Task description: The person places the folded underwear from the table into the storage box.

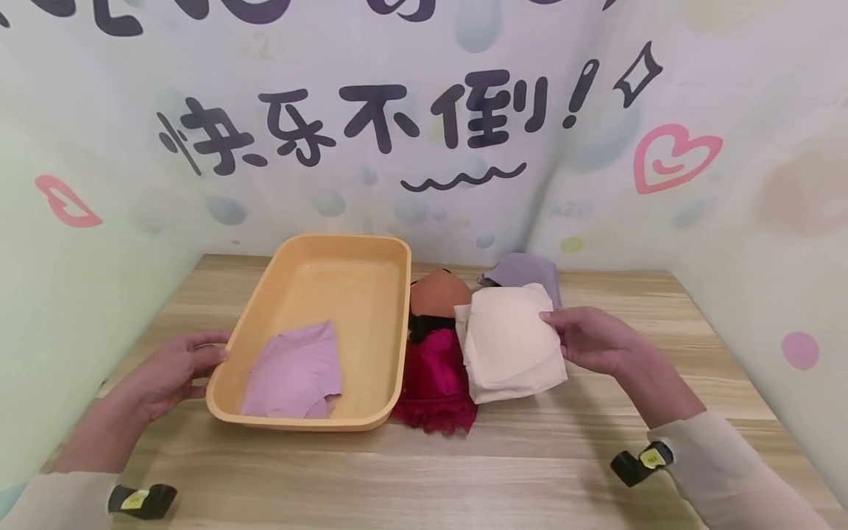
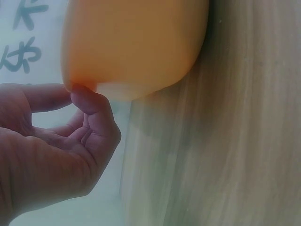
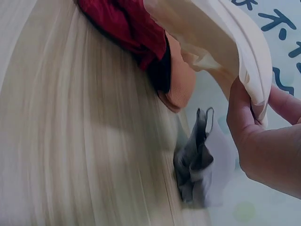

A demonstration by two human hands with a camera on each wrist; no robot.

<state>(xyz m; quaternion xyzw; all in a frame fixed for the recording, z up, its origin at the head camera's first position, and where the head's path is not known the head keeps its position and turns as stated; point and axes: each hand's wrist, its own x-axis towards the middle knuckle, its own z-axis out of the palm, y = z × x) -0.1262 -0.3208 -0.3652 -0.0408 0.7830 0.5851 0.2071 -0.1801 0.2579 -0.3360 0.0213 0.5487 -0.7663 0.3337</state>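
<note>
My left hand (image 1: pixel 168 368) pinches the left rim of a yellow plastic tub (image 1: pixel 367 324), thumb and fingertips meeting at its edge in the left wrist view (image 2: pixel 75 89). Inside the tub, toward its near left corner, lies a folded lilac bra (image 1: pixel 291 372). To the tub's right, my right hand (image 1: pixel 592 338) grips a folded cream bra (image 1: pixel 510 335) by its right edge. The right wrist view shows the cream bra (image 3: pixel 221 42) raised over the table, between thumb and fingers.
Beside the tub are a dark red lace-edged bra (image 1: pixel 437 383) and an orange-brown bra (image 1: pixel 440 294) with black trim. A greyish purple bra (image 1: pixel 530 272) lies behind the cream one. A printed cloth wall (image 1: pixel 371 199) borders the wooden table (image 1: pixel 331 478).
</note>
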